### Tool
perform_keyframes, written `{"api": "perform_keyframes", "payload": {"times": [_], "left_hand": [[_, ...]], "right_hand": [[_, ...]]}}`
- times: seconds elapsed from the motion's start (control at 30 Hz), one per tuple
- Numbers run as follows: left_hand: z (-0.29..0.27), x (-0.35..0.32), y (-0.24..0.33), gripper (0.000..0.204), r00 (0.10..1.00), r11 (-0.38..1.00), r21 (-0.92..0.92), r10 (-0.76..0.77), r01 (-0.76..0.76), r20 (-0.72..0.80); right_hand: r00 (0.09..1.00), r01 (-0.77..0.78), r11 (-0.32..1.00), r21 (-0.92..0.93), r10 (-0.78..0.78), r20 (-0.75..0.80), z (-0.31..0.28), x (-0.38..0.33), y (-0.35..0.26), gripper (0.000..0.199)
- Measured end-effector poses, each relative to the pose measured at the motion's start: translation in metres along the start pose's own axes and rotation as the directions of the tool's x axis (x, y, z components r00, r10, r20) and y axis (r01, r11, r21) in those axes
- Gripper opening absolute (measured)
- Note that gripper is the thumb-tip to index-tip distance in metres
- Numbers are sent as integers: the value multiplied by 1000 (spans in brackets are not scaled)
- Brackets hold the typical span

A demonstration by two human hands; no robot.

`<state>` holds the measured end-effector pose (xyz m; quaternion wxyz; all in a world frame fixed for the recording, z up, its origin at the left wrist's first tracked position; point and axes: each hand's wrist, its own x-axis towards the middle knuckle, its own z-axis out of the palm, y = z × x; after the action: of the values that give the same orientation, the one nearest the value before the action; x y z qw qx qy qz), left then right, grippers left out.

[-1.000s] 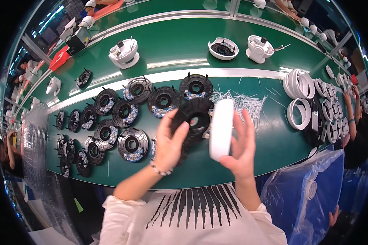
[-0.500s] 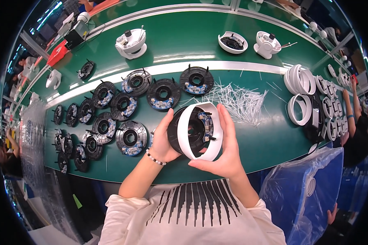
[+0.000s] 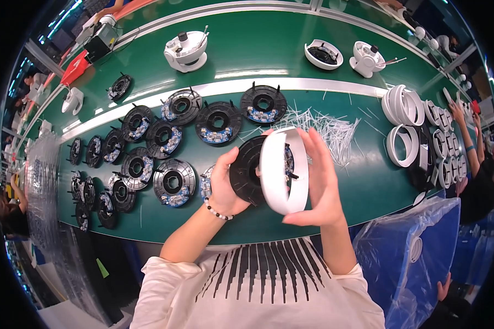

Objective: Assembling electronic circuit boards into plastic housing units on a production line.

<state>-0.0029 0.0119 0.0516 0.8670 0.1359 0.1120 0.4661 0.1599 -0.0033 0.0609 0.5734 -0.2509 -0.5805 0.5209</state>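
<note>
Above the near edge of the green table, my left hand point(image 3: 224, 191) grips a black round plate point(image 3: 243, 174) by its left side. My right hand point(image 3: 325, 189) is curved around the right side of a white plastic ring point(image 3: 274, 174), thumb below and fingers above. The ring sits against the right face of the plate and partly hides it. A bit of blue circuit board point(image 3: 289, 159) and a black post show through the ring's opening. Just left of my hands lie several similar black plates with circuit boards point(image 3: 174, 183).
Thin white strips point(image 3: 329, 134) are heaped beyond my hands. White rings point(image 3: 403, 145) stand at the right, near a blue bin in clear plastic point(image 3: 411, 252). Half-built white units point(image 3: 186, 54) sit on the far green strip. Other people work along both sides.
Both hands have moved slightly right with the plate and ring. The ring has turned, showing more of its outer wall. White units on the far strip have shifted right.
</note>
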Motion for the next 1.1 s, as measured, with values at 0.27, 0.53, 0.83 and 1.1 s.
{"api": "perform_keyframes", "payload": {"times": [0.27,0.53,0.83,1.1], "left_hand": [[9,6,-11,56,991,985,148,102,-88,-88],[-3,13,-15,51,983,974,208,122,-93,-133],[-8,7,-17,79,999,985,173,18,-9,-51],[-16,2,-18,52,999,987,159,21,-27,41]], "right_hand": [[996,78,741,-667,-91,16,15,-1,-7,103],[996,90,824,-559,-73,52,2,-2,7,98],[998,63,538,-840,-19,63,11,-2,0,111],[996,83,526,-847,-27,81,11,-2,4,110]]}}
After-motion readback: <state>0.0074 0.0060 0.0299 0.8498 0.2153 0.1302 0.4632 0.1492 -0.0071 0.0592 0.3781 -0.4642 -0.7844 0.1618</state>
